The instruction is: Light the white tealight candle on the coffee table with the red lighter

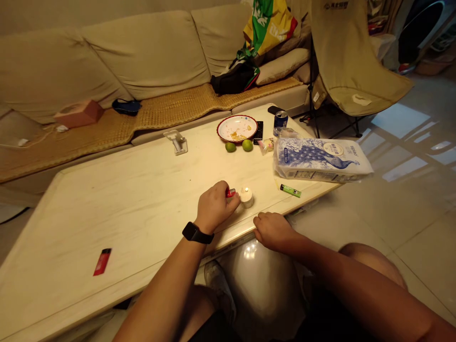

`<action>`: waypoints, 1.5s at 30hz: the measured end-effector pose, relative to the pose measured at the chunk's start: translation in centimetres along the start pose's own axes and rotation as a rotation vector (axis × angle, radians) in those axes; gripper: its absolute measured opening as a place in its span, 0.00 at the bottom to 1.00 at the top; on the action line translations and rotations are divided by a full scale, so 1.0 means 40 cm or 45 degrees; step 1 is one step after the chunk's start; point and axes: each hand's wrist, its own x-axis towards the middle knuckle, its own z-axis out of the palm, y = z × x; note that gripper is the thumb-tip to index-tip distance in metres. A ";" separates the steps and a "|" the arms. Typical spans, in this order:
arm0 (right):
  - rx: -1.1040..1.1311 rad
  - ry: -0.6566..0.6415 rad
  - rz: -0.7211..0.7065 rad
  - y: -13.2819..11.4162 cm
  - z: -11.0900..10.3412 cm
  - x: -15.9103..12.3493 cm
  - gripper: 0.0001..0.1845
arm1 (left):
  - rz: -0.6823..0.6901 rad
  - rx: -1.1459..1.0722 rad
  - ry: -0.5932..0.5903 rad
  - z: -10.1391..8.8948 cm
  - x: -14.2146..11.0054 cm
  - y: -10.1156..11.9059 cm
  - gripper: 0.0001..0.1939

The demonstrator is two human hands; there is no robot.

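Note:
My left hand (214, 206), with a black watch on its wrist, is closed round a red lighter (230, 192) whose tip sits right beside a small white candle (246, 196) on the table. A small flame shows at the candle's top. My right hand (272, 231) rests on the table's front edge, fingers curled over it, holding nothing that I can see. The pale wooden table (124, 199) spreads out in front of me.
A second red lighter (102, 261) lies at the near left, a green lighter (290, 190) to the candle's right. Further back are a tissue pack (320, 159), a can (280, 120), a plate (237, 128), two limes (239, 146) and a phone stand (176, 141). A sofa (142, 71) and folding chair (349, 61) stand behind.

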 end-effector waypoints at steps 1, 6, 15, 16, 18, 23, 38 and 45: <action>0.002 -0.002 0.000 0.000 0.000 0.000 0.15 | -0.001 0.003 -0.003 0.000 0.000 0.000 0.13; 0.005 -0.004 0.000 -0.001 -0.003 0.000 0.15 | -0.015 0.005 -0.005 0.002 0.001 0.000 0.13; 0.006 0.000 -0.004 0.000 0.002 0.001 0.15 | -0.013 -0.003 0.000 0.003 0.001 -0.001 0.13; 0.006 -0.001 -0.003 0.000 0.002 0.001 0.15 | -0.012 -0.002 0.001 0.003 0.001 -0.001 0.13; 0.006 0.005 -0.004 0.001 0.002 0.001 0.15 | -0.007 -0.003 0.003 0.003 0.001 -0.001 0.13; -0.004 -0.004 -0.004 0.001 -0.001 0.000 0.15 | -0.002 -0.011 0.014 0.005 -0.001 -0.003 0.13; -0.012 -0.004 -0.019 -0.001 0.002 0.002 0.14 | 0.012 0.003 0.020 0.008 0.002 -0.004 0.12; -0.009 0.001 -0.010 -0.001 -0.001 0.000 0.15 | 0.018 0.019 0.019 0.007 0.005 0.010 0.12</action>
